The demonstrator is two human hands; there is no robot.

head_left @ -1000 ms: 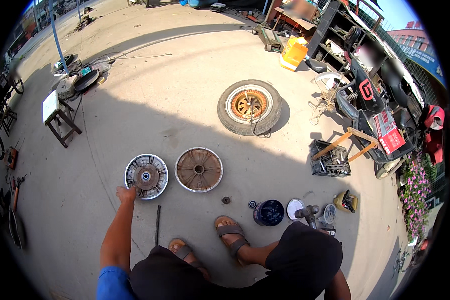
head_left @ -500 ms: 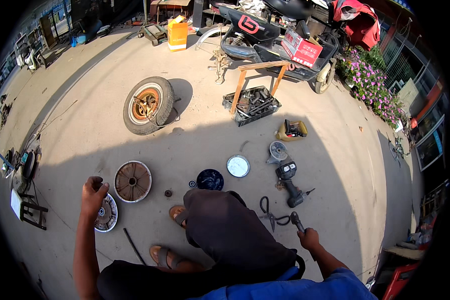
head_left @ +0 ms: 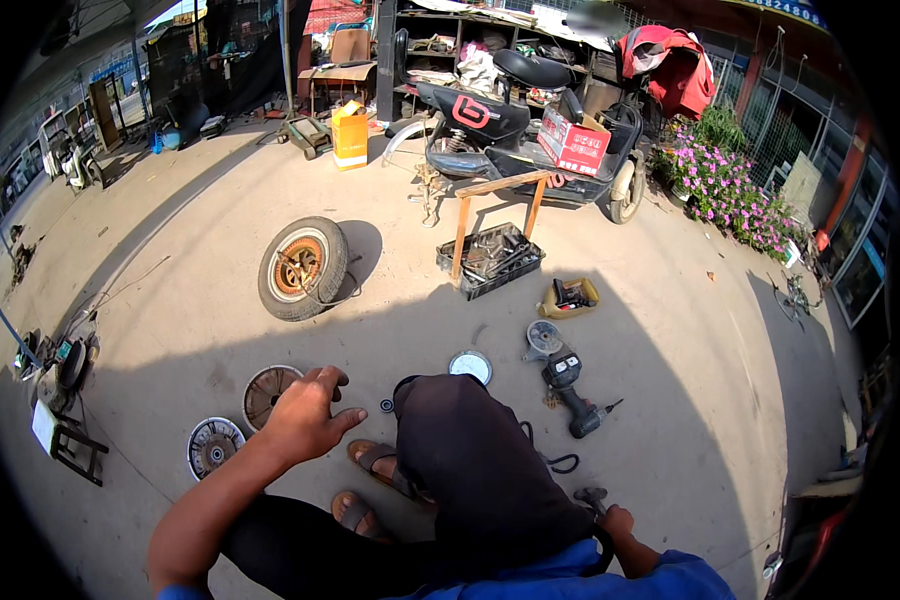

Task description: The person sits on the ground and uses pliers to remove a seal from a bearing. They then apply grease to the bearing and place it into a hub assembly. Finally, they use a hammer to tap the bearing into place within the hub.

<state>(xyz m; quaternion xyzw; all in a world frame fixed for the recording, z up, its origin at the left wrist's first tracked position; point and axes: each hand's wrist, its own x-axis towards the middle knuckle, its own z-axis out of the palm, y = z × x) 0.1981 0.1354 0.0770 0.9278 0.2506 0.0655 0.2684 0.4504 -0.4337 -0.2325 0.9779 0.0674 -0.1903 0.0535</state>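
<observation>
My left hand (head_left: 315, 415) is raised in front of a brown ribbed hub cover (head_left: 262, 396), partly hiding it. The fingers reach forward, the thumb stands apart, and nothing shows in them. A silver hub cover (head_left: 215, 448) lies left of my forearm. My right hand (head_left: 618, 522) grips a hammer (head_left: 592, 497) low beside my right knee; most of its handle is hidden. Scissors (head_left: 562, 463) lie just beyond the hammer, partly behind my knee. A small bearing ring (head_left: 386, 406) and a round white lid (head_left: 470, 366) rest on the ground ahead of my knees.
A cordless power tool (head_left: 575, 400) lies at the right, below a yellow tub (head_left: 570, 298). Farther off are a black tool crate (head_left: 490, 270) with a wooden handle and a tyred wheel (head_left: 300, 270). A scooter (head_left: 510, 140) stands behind; a stool (head_left: 65, 435) is far left.
The view has tilted upward. My left hand has moved right and forward, away from the silver hub cover. My right hand, still on the hammer, sits lower; the blue bowl is now hidden.
</observation>
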